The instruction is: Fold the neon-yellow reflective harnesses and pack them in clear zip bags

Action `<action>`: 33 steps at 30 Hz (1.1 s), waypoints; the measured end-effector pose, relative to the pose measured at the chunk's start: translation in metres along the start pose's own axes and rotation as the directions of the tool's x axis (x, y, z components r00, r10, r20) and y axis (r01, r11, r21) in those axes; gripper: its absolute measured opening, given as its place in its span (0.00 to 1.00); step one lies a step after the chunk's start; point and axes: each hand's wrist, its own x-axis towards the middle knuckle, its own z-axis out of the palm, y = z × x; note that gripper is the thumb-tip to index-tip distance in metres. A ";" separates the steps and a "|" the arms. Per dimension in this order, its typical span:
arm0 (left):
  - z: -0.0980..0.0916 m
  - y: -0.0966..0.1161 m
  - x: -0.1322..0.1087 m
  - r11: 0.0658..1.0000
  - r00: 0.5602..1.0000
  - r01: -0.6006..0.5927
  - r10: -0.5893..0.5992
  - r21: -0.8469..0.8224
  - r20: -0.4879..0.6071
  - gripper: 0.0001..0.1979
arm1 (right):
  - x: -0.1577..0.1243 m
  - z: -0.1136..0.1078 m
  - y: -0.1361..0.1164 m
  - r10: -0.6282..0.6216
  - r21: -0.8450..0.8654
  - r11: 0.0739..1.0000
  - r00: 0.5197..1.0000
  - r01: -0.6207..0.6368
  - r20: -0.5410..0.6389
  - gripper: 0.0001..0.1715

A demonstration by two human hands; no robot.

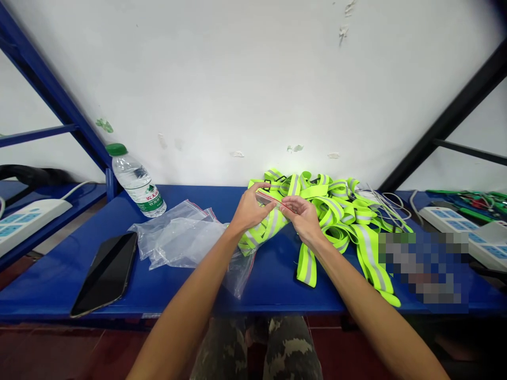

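Observation:
A clear zip bag [266, 199] with a red seal line is pinched between both hands at its top edge. My left hand [252, 207] is closed on the bag's left end, thumb along the seal. Gripping the right end of the seal is my right hand [301, 215], fingers pressed together. Folded neon-yellow reflective strap [263, 229] shows below the hands and seems to be inside the bag, though the film is hard to make out. Behind and right lies a tangled pile of reflective straps [335, 206], with loose ends toward the front edge.
Several flat clear zip bags [186, 237] lie left of my hands on the blue table [277, 295]. A black phone [105, 274] and a tilted water bottle [138, 182] are farther left. Power strips [34, 219] flank both sides. White cables [390, 206] sit behind the straps.

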 end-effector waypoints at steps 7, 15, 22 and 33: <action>0.000 -0.011 0.002 0.981 0.999 0.046 -0.041 -0.186 0.034 0.28 | 0.001 -0.001 0.001 0.058 0.032 0.998 0.998 -0.058 -0.010 0.25; 0.003 -0.010 0.001 0.976 0.998 0.040 -0.028 -0.216 0.057 0.29 | -0.002 0.003 0.000 0.075 0.066 0.995 0.997 -0.075 0.000 0.24; 0.003 -0.011 0.001 0.992 0.997 0.035 -0.026 -0.122 0.076 0.28 | -0.002 0.004 0.000 0.018 0.024 1.000 1.000 -0.018 -0.013 0.19; -0.006 -0.024 0.009 0.976 0.990 0.118 -0.131 -0.185 -0.060 0.25 | 0.008 -0.013 -0.002 0.154 0.008 0.988 0.988 -0.154 0.034 0.25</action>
